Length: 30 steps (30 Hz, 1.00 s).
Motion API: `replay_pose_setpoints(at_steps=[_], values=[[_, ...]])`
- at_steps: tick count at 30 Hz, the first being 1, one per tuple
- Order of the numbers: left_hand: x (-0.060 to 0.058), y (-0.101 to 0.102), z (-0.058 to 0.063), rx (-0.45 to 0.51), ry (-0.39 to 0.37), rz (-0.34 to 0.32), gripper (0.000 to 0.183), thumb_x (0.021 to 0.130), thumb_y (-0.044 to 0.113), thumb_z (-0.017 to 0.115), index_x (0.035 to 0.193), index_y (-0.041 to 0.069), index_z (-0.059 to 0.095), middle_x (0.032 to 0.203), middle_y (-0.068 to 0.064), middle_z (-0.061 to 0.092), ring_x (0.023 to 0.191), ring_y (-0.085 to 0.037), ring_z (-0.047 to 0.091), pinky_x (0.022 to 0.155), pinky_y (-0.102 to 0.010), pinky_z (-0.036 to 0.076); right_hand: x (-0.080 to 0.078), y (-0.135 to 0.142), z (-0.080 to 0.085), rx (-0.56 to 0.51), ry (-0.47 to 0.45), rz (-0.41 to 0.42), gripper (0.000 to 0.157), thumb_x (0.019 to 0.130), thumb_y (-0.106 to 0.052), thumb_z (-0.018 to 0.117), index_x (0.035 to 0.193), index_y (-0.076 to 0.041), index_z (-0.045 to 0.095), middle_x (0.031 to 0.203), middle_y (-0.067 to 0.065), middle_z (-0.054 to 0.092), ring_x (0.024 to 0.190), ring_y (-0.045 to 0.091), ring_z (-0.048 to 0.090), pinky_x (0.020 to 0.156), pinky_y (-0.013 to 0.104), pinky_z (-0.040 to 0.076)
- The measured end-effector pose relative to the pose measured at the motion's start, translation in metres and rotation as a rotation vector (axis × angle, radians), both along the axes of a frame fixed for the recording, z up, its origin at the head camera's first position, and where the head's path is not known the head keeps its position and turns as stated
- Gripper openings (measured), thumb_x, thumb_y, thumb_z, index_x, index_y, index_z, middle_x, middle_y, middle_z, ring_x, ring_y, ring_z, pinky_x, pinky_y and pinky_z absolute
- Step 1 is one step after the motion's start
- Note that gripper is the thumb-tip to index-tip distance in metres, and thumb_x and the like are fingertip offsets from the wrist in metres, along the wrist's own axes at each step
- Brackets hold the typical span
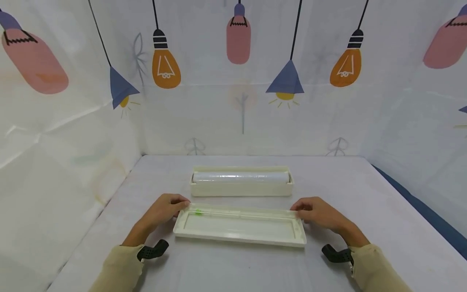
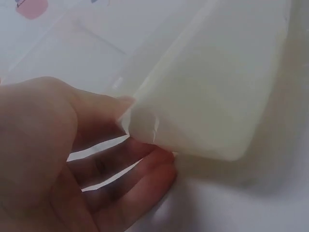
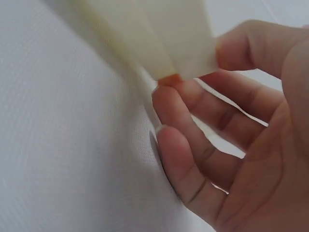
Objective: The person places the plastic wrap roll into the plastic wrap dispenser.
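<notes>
A cream plastic lid with a raised rim spans the space between both hands in the head view, its underside facing up. At its far left corner the left hand pinches the edge between thumb and fingers. The right hand grips the far right corner in the same way. A small bright green mark shows near the lid's left end. Just behind lies an open cream box holding a shiny roll of cling film. In the right wrist view, the lid's corner sits between thumb and fingers.
The table has a white cover, with a white wall sheet printed with lamps and bulbs behind it. More of this sheeting hangs at both sides. Blue fabric borders the table's right edge. Each wrist carries a black camera mount.
</notes>
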State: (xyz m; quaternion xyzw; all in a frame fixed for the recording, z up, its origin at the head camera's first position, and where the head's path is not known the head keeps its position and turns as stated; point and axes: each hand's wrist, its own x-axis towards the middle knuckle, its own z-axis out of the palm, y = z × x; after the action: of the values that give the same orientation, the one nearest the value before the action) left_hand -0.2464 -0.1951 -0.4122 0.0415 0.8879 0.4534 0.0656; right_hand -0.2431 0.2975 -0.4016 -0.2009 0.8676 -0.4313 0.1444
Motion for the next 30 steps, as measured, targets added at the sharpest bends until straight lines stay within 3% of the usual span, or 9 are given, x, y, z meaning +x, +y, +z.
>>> replay_pose_setpoints(at_steps=[6,11,17,19,22,26,30], values=[[0.0,0.005,-0.005,0.11,0.029,-0.002,0.026,0.099,0.025,0.065,0.111,0.004,0.073,0.112,-0.009,0.069,0.093,-0.02,0.063,0.073,-0.034,0.056,0.003,0.003,0.0,-0.086,-0.048,-0.122,0.027,0.099,-0.024,0.063,0.116,-0.003,0.069,0.117,0.013,0.067,0.096,0.027,0.067,0.075,0.039,0.057],[0.003,0.003,-0.004,0.165,0.038,0.049,0.034,0.098,0.032,0.067,0.116,0.003,0.071,0.123,-0.012,0.065,0.102,-0.022,0.064,0.077,-0.038,0.059,-0.002,-0.004,-0.008,-0.166,-0.046,-0.191,0.036,0.101,-0.021,0.06,0.129,0.002,0.062,0.126,0.019,0.062,0.097,0.025,0.067,0.075,0.036,0.058],[0.006,0.0,0.002,0.208,0.088,0.08,0.038,0.099,0.031,0.067,0.12,0.001,0.069,0.127,-0.016,0.062,0.108,-0.027,0.061,0.076,-0.035,0.06,-0.003,-0.009,-0.009,-0.254,-0.152,-0.279,0.056,0.104,-0.036,0.056,0.14,0.008,0.051,0.133,0.022,0.06,0.107,0.027,0.067,0.083,0.036,0.057],[0.005,0.0,0.005,0.229,0.108,0.087,0.039,0.098,0.032,0.067,0.121,0.0,0.069,0.128,-0.016,0.062,0.11,-0.029,0.06,0.077,-0.033,0.06,-0.002,-0.008,-0.007,-0.279,-0.197,-0.268,0.066,0.104,-0.042,0.053,0.142,0.012,0.047,0.136,0.023,0.058,0.114,0.027,0.064,0.087,0.037,0.056],[0.004,0.0,0.009,0.245,0.128,0.104,0.042,0.097,0.036,0.068,0.121,0.001,0.069,0.128,-0.015,0.062,0.112,-0.029,0.059,0.078,-0.032,0.059,-0.001,-0.006,-0.003,-0.318,-0.254,-0.233,0.074,0.104,-0.049,0.049,0.144,0.013,0.042,0.131,0.024,0.061,0.109,0.03,0.066,0.081,0.042,0.058],[0.001,-0.001,0.01,0.32,0.128,0.119,0.047,0.096,0.04,0.068,0.123,0.001,0.067,0.128,-0.014,0.063,0.114,-0.025,0.06,0.082,-0.032,0.058,0.0,-0.002,0.001,-0.38,-0.272,-0.157,0.07,0.106,-0.046,0.046,0.146,0.011,0.037,0.122,0.022,0.064,0.1,0.033,0.067,0.069,0.049,0.059],[0.002,-0.002,0.009,0.451,0.044,0.128,0.054,0.098,0.038,0.066,0.132,-0.003,0.059,0.132,-0.013,0.06,0.111,-0.016,0.064,0.088,-0.027,0.055,0.004,0.002,-0.002,-0.438,-0.273,-0.075,0.062,0.108,-0.033,0.048,0.149,0.009,0.031,0.129,0.021,0.059,0.105,0.035,0.066,0.073,0.053,0.059]])
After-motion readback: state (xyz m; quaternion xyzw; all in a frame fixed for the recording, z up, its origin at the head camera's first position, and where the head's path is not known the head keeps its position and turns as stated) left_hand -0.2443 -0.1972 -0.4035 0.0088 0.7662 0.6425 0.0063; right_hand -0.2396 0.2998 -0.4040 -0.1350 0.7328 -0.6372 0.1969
